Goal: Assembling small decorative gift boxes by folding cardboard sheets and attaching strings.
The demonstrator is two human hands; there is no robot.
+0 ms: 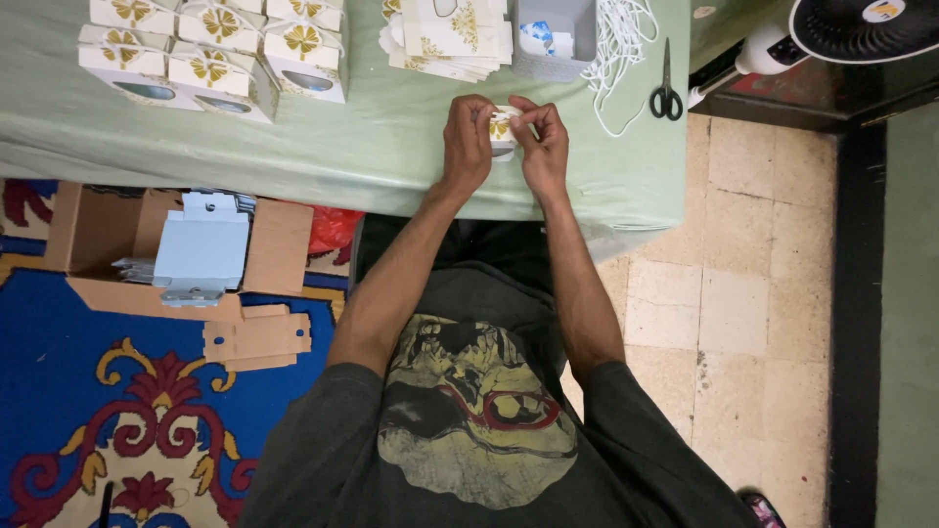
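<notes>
Both hands are closing on one small white gift box (503, 130) with a gold flower print, held between them just above the near edge of the tabletop (391, 147). The left hand (468, 145) is wrapping the box's left side, fingers curled over the top. The right hand (541, 147) is pinching at the top right, thumb and forefinger meeting on what looks like a flap or string; too small to tell which. The two-handed grip is likely bracing the box while the fingertips are working the top. Forearms are angling in from the body, elbows hanging off the tabletop.

Going outward: a stack of flat unfolded box blanks (445, 39) is lying just beyond the hands toward the far edge, with a grey container (558, 39) beside it to the right. A loose white cord (621, 54) is trailing next to that, and black scissors (666, 93) are lying near the right edge, apart from the hands. Finished boxes (215, 49) are sitting grouped at the far left, well apart, probably parked out of the work zone.

Bare green cloth is leaving open room left of the hands along the near edge. Off the tabletop, a cardboard carton (176, 249) is standing on the patterned rug (117, 420) by the left side, and a fan (861, 24) is sitting past the right edge.
</notes>
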